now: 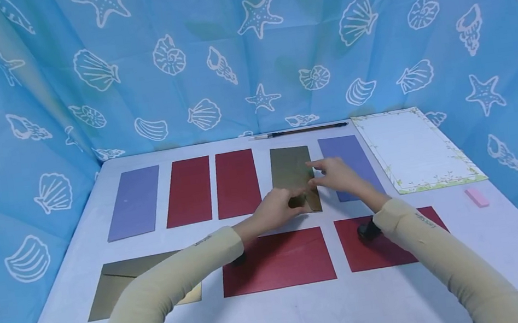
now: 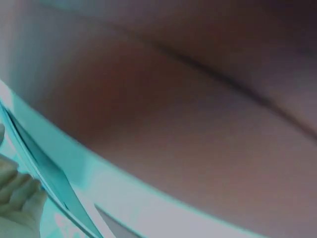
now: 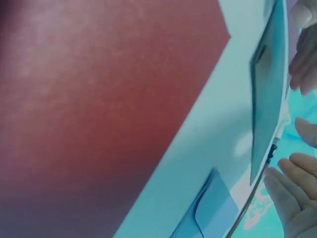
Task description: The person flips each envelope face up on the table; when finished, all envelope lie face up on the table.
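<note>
A gold envelope [image 1: 291, 165] lies upright in the back row, its flap end toward me. My left hand [image 1: 273, 209] is over its near end, thumb and fingers apart; contact with the paper is unclear. At its right edge hovers my right hand [image 1: 340, 175], thumb and index spread, palm facing left. In the right wrist view my right hand [image 3: 297, 188] has straight fingers beside the envelope [image 3: 270, 84], and the left hand [image 3: 306, 54] is opposite. Blurred paper fills most of the left wrist view, with part of a hand [image 2: 20, 203] at its lower left.
Left of the gold envelope lie two red envelopes [image 1: 236, 184] and a purple one [image 1: 134, 204]; another purple envelope [image 1: 348, 157] is right. Nearer are a gold envelope [image 1: 108, 293] and two red ones [image 1: 279, 269]. A brush [image 1: 309, 129], bordered paper [image 1: 413, 148] and pink eraser [image 1: 476, 197] lie around.
</note>
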`<state>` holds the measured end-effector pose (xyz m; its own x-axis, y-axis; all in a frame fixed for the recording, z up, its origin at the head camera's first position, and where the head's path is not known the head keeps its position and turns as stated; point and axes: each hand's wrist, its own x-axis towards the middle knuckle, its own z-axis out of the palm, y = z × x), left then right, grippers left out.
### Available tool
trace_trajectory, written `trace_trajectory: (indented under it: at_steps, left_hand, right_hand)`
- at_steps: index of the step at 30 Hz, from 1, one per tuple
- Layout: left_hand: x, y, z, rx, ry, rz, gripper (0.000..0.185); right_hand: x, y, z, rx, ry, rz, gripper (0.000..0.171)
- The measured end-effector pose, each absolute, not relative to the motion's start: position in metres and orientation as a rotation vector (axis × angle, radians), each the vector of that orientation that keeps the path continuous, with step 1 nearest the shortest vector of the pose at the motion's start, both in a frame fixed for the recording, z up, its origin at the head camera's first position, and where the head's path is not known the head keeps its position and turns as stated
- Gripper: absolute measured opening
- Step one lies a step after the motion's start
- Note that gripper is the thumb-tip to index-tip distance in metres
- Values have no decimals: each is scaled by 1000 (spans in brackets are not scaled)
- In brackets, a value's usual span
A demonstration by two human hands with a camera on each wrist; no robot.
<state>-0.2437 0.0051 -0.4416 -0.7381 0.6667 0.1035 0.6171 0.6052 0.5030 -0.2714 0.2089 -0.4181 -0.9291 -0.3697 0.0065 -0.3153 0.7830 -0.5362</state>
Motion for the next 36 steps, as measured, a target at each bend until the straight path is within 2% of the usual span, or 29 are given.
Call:
trace_trajectory:
  at_steps: [7, 15, 27, 36]
  left_hand:
    - [-245, -20, -431, 1074, 2661, 837, 51]
    - [-243, -30, -438, 1001, 2706, 754, 49]
    - [-251, -26, -440, 1017, 2695, 771, 46]
    - [-253, -23, -441, 974, 2695, 750, 51]
  right_hand:
    - [-256, 216, -417, -668, 2779, -878, 53]
    - [-243, 216, -424, -756, 2726, -839, 53]
    - [-251, 215, -427, -734, 2752, -813, 51]
    - [-253, 214, -426, -684, 2768, -772, 52]
